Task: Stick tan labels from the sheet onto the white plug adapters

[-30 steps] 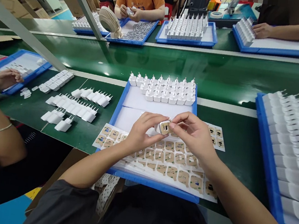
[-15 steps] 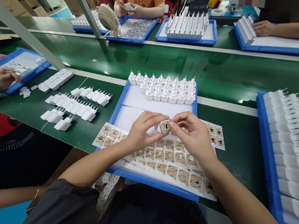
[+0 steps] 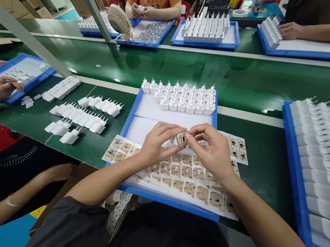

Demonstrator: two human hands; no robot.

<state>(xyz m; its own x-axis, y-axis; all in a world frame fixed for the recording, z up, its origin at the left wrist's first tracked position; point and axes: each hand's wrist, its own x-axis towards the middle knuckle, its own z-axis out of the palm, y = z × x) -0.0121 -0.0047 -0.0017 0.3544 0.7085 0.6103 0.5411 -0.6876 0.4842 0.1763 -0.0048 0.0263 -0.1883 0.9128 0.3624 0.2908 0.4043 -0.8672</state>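
A white USB wall charger (image 3: 181, 139) is held above the middle of a blue-rimmed tray (image 3: 128, 124), its port face with a tan surface turned toward me. My left hand (image 3: 156, 143) grips the charger's body between thumb and fingers. My right hand (image 3: 212, 149) has thumb and forefinger closed at the right edge of that face; whether a sticker edge is pinched there is too small to tell. Beneath both hands lie overlapping sheets of tan stickers (image 3: 187, 171) with cut-outs. Upright plug chargers (image 3: 182, 104) stand in rows at the tray's far end.
On the left, loose chargers (image 3: 78, 115) lie on the green table, near another tray (image 3: 47, 72) and a co-worker's hand (image 3: 2, 87). A full charger tray (image 3: 294, 174) stands at right. Across the green belt (image 3: 245, 77), co-workers sit behind trays and a small fan (image 3: 119, 20).
My hands and the charger stay nearly in place, with only a slight shift of the right fingers. At lower left, a co-worker's forearm and hand have come further into view.
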